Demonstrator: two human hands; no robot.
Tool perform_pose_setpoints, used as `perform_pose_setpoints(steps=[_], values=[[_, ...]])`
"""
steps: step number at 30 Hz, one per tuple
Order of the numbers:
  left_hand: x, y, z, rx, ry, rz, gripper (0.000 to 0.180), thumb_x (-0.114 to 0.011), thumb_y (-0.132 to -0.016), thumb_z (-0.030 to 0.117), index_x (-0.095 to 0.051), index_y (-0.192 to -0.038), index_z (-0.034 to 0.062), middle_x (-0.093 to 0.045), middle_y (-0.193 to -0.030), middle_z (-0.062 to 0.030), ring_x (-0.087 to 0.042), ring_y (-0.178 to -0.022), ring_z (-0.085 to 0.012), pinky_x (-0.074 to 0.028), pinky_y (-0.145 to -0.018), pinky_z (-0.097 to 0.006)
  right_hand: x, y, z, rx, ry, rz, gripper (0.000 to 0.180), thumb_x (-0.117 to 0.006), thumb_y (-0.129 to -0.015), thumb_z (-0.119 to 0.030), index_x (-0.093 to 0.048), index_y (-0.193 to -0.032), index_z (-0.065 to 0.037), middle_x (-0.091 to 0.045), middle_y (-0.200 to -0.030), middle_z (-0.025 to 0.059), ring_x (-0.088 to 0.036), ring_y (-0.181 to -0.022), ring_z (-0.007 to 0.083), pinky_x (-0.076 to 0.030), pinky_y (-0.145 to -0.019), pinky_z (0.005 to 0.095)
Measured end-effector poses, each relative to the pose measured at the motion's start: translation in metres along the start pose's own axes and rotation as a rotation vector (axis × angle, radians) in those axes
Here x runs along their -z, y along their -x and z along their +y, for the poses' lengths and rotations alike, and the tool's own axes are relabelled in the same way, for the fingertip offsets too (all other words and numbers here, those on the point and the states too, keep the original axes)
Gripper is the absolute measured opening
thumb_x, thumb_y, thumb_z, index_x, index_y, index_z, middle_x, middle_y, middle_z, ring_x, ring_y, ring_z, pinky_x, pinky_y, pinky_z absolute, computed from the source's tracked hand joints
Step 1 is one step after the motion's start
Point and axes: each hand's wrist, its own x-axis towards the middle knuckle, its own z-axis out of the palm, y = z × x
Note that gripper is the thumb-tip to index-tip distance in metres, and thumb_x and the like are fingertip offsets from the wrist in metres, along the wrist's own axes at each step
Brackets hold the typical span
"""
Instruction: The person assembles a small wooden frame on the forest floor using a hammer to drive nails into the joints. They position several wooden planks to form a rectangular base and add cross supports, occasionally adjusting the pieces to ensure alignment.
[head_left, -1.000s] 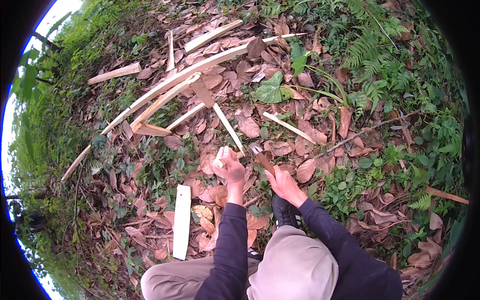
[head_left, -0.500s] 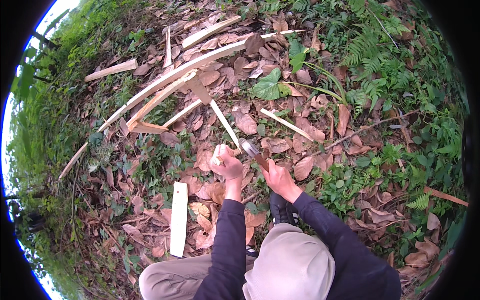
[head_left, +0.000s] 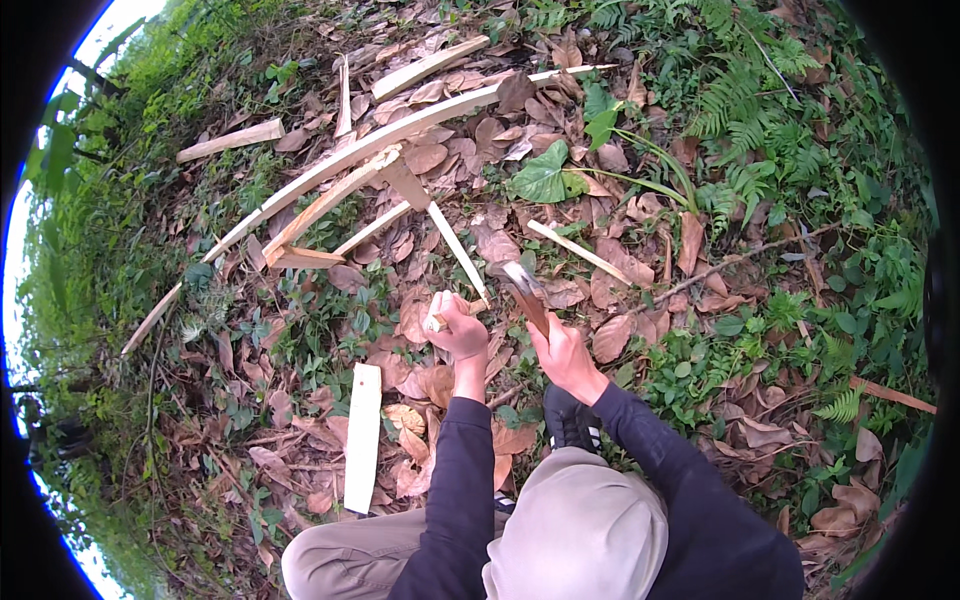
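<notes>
Hammer (head_left: 523, 287) in your right hand (head_left: 565, 355), right of your left hand (head_left: 460, 337). Wood frame (head_left: 330, 203) ahead of both; strip (head_left: 400, 127) beyond it. Board (head_left: 363, 440) on leaf litter (head_left: 403, 418), left of your left forearm (head_left: 459, 480).

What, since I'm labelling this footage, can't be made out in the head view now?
All in the head view:
Middle of the short wood piece: hidden by the left hand.
Hammer handle's gripped part: covered by the right hand.
Any nail where the thin strip meets that piece: too small.
Left sleeve, upper part: cut off by the lower edge.
</notes>
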Motion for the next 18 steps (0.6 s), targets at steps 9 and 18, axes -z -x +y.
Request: perform_pose_setpoints(steps=[9,18], values=[[-0.006,-0.002,0.001,-0.018,0.043,0.070,0.023,-0.050,-0.096,0.009,-0.053,-0.075,0.0014,-0.046,-0.063,0.0014,-0.042,-0.053,-0.0072,-0.030,-0.049,-0.023,-0.011,0.006,-0.012,-0.094,0.066,-0.005,0.034,-0.057,-0.100,-0.025,-0.051,-0.095,0.008,-0.060,-0.064,0.0310,-0.065,-0.066,0.0499,-0.050,-0.055,0.0553],[-0.006,-0.015,-0.004,0.024,0.103,0.078,0.018,-0.055,-0.096,0.009,-0.056,-0.081,-0.0006,-0.052,-0.070,0.0032,-0.046,-0.059,-0.0049,-0.032,-0.052,-0.022,-0.034,0.007,-0.017,-0.200,-0.026,0.004,0.036,-0.056,-0.101,-0.028,-0.054,-0.098,0.008,-0.062,-0.068,0.0308,-0.066,-0.069,0.0489,-0.050,-0.058,0.0533]])
